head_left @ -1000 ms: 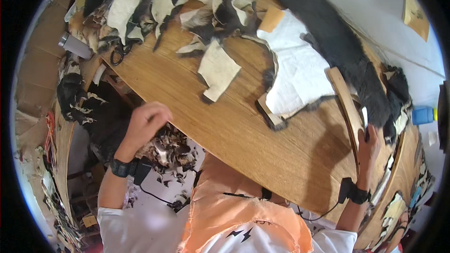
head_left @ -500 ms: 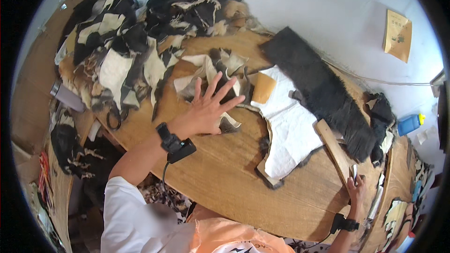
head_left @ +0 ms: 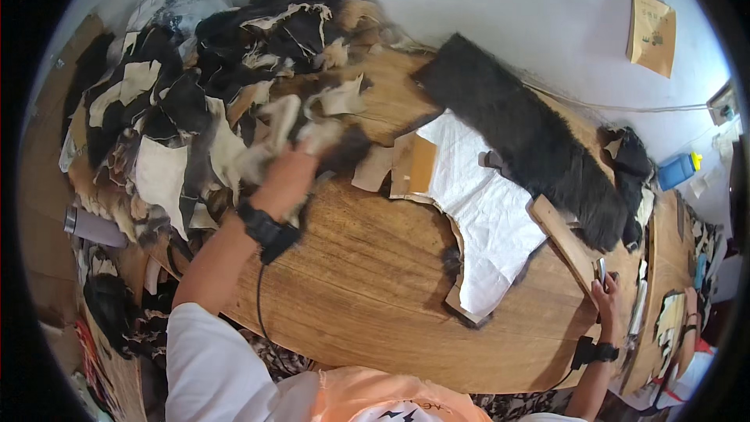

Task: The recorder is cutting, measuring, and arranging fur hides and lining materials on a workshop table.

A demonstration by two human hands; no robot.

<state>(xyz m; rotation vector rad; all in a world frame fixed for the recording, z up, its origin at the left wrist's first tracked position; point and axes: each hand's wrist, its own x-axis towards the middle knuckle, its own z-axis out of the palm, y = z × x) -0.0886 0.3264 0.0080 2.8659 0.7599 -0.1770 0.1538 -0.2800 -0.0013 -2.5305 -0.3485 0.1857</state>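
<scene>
Toward the far left part of the brown wooden tabletop (head_left: 351,289), your left hand (head_left: 316,139) is in among loose, pale-and-dark fur scraps (head_left: 277,119), right next to that big heap of black, tan and cream pelt offcuts (head_left: 160,172). It's all motion-blurred there, so I can't tell if your fingers are clamped on a piece or just touching. Your right hand (head_left: 605,297) is well apart from it, by the near right corner, curled around a slim handheld tool with a silvery tip (head_left: 601,268). The tip points toward the far edge, which looks like a sensible way to hold it clear of your body. Just beside it lies a long, flat, light-brown wooden strip (head_left: 564,246), its far end at the right side of a white, crinkled sheet-like piece (head_left: 488,223) with dark fur peeking out around it; maybe it's a weight, hard to say. Past that, a long black furry strip (head_left: 523,137) runs slantwise near the far edge, probably there so the middle stays workable.
</scene>
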